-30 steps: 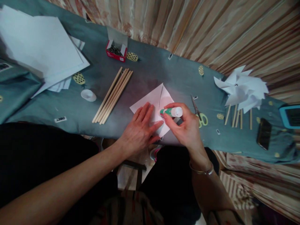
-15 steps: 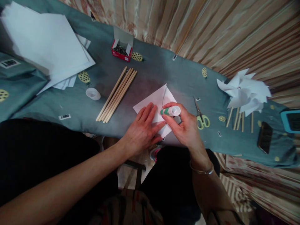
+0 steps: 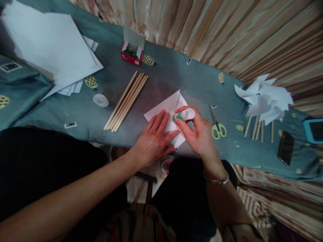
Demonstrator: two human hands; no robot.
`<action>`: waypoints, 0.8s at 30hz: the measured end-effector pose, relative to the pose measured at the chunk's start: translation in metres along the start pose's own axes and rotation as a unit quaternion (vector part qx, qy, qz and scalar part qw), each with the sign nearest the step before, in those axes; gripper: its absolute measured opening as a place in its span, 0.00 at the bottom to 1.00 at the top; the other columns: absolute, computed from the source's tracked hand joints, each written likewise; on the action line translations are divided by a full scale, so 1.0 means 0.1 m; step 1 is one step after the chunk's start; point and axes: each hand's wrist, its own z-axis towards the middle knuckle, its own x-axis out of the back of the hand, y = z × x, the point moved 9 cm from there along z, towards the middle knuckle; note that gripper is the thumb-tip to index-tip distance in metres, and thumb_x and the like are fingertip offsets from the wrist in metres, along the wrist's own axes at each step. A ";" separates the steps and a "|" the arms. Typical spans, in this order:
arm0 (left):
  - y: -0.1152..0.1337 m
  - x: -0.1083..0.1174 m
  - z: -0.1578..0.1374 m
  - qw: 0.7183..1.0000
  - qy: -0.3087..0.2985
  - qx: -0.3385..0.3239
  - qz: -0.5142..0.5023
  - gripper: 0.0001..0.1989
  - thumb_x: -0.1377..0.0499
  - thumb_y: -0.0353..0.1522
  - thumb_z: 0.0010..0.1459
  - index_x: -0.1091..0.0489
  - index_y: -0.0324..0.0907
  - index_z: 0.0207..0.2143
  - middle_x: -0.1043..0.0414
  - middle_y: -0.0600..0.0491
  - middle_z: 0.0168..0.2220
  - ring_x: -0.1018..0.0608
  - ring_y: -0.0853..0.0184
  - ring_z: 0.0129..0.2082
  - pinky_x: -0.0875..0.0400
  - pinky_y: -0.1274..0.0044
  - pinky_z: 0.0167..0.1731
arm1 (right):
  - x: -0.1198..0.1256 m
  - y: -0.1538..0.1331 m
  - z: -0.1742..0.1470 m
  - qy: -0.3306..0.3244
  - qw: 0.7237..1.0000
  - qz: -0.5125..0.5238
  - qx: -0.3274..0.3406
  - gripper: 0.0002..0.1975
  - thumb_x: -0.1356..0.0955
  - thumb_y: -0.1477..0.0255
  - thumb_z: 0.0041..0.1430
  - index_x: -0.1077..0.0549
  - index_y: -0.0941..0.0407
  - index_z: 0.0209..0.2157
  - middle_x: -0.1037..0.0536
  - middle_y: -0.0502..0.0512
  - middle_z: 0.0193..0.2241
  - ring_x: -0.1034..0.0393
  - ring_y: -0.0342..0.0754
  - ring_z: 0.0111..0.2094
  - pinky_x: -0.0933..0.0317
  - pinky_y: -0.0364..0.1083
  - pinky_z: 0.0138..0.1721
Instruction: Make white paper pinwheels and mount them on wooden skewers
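Observation:
A square sheet of white paper [image 3: 161, 107] with a crease near its far corner lies in front of me on the cloth. My left hand [image 3: 155, 136] rests flat on it, fingers spread, pressing it down. Between the thumb and fingers of my right hand [image 3: 198, 131] is a glue stick [image 3: 184, 115], white and green, tilted with its tip end down against the paper. The exact contact spot is hidden by my fingers. A white cap [image 3: 101, 100] lies on its side to the left. Several wooden sticks [image 3: 127, 104] lie side by side between the cap and the paper.
Scissors [image 3: 216, 126] with green handles lie right of my right hand. Farther right are white paper pinwheels [image 3: 264, 97] on sticks, a dark phone [image 3: 286, 148] and a blue-framed device [image 3: 314, 130]. A red box [image 3: 131, 55] of small metal pieces and a paper stack [image 3: 50, 47] stand behind.
My right hand has shifted the glue stick slightly away from me over the paper. My left hand stays in place on the sheet.

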 end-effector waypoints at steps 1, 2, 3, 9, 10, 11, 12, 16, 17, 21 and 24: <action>0.00 0.00 0.00 1.000 0.000 0.001 0.000 0.26 0.39 0.41 0.57 0.35 0.42 0.56 0.54 0.36 0.67 0.51 0.41 0.67 0.47 0.50 0.60 | 0.00 0.01 0.01 0.002 1.000 0.005 0.000 0.12 0.31 0.66 0.58 0.28 0.51 0.44 0.22 0.52 0.38 0.28 0.50 0.35 0.33 0.50 0.40; 0.00 0.00 0.00 1.000 0.000 0.002 0.001 0.26 0.39 0.41 0.57 0.35 0.42 0.56 0.54 0.36 0.67 0.51 0.41 0.67 0.47 0.50 0.60 | 0.00 0.01 0.01 0.003 1.000 0.006 0.000 0.12 0.31 0.66 0.58 0.28 0.51 0.44 0.22 0.53 0.38 0.28 0.50 0.35 0.33 0.50 0.41; -0.01 -0.01 -0.01 1.000 0.001 0.002 0.002 0.26 0.39 0.41 0.57 0.35 0.43 0.56 0.54 0.37 0.67 0.51 0.41 0.67 0.48 0.50 0.60 | 0.00 0.01 0.02 0.004 1.000 0.003 0.002 0.12 0.32 0.66 0.58 0.28 0.52 0.44 0.22 0.53 0.39 0.28 0.50 0.35 0.33 0.50 0.41; -0.01 -0.02 -0.01 1.000 0.002 0.004 0.000 0.27 0.39 0.42 0.57 0.35 0.42 0.56 0.54 0.35 0.67 0.52 0.39 0.66 0.49 0.51 0.60 | 0.01 0.00 0.04 0.008 0.999 -0.027 0.014 0.12 0.33 0.65 0.59 0.28 0.52 0.45 0.22 0.53 0.39 0.29 0.49 0.34 0.33 0.50 0.41; -0.01 -0.02 -0.01 1.000 0.002 0.004 0.000 0.27 0.39 0.42 0.57 0.35 0.42 0.56 0.54 0.34 0.66 0.51 0.39 0.66 0.49 0.51 0.60 | 0.01 -0.01 0.05 0.009 0.999 -0.028 0.017 0.12 0.33 0.65 0.59 0.28 0.52 0.45 0.22 0.53 0.38 0.29 0.49 0.34 0.33 0.50 0.40; -0.01 -0.02 -0.01 1.000 0.002 0.004 0.000 0.27 0.39 0.42 0.57 0.35 0.42 0.56 0.54 0.34 0.66 0.51 0.39 0.66 0.48 0.50 0.60 | 0.01 -0.01 0.05 0.011 0.999 -0.029 0.019 0.12 0.33 0.65 0.59 0.28 0.52 0.45 0.22 0.53 0.38 0.29 0.49 0.33 0.33 0.50 0.40; -0.01 -0.02 -0.01 1.000 0.002 0.004 0.001 0.26 0.39 0.42 0.57 0.35 0.42 0.56 0.54 0.34 0.66 0.51 0.39 0.66 0.48 0.50 0.60 | 0.02 -0.01 0.05 0.011 0.999 -0.031 0.021 0.12 0.33 0.65 0.59 0.28 0.52 0.45 0.22 0.53 0.38 0.29 0.49 0.33 0.34 0.50 0.40; -0.01 -0.01 -0.01 1.000 0.006 0.002 0.006 0.26 0.39 0.43 0.57 0.35 0.42 0.56 0.54 0.37 0.67 0.51 0.39 0.66 0.48 0.50 0.60 | 0.03 0.00 0.05 0.015 0.999 -0.038 0.024 0.12 0.32 0.64 0.59 0.29 0.52 0.44 0.22 0.54 0.39 0.28 0.50 0.35 0.34 0.50 0.39; -0.01 -0.02 -0.01 1.000 0.005 0.001 0.006 0.27 0.39 0.43 0.57 0.35 0.42 0.56 0.54 0.36 0.67 0.51 0.39 0.66 0.48 0.50 0.60 | 0.03 0.00 0.05 0.017 0.999 -0.040 0.025 0.12 0.32 0.64 0.59 0.29 0.52 0.44 0.22 0.54 0.39 0.28 0.50 0.35 0.34 0.50 0.39; -0.01 -0.02 -0.01 1.000 0.006 0.002 0.003 0.26 0.39 0.42 0.56 0.35 0.42 0.55 0.53 0.36 0.67 0.51 0.40 0.66 0.48 0.50 0.60 | 0.03 0.02 0.05 0.019 0.998 -0.048 0.026 0.12 0.33 0.63 0.60 0.30 0.52 0.45 0.22 0.54 0.40 0.27 0.50 0.36 0.33 0.50 0.39; -0.01 -0.01 -0.01 1.000 0.010 -0.001 0.001 0.26 0.38 0.42 0.56 0.34 0.42 0.55 0.53 0.36 0.67 0.50 0.39 0.66 0.47 0.50 0.60 | 0.04 0.03 0.04 0.023 0.998 -0.047 0.035 0.13 0.33 0.63 0.59 0.30 0.53 0.44 0.22 0.54 0.40 0.27 0.50 0.35 0.32 0.50 0.38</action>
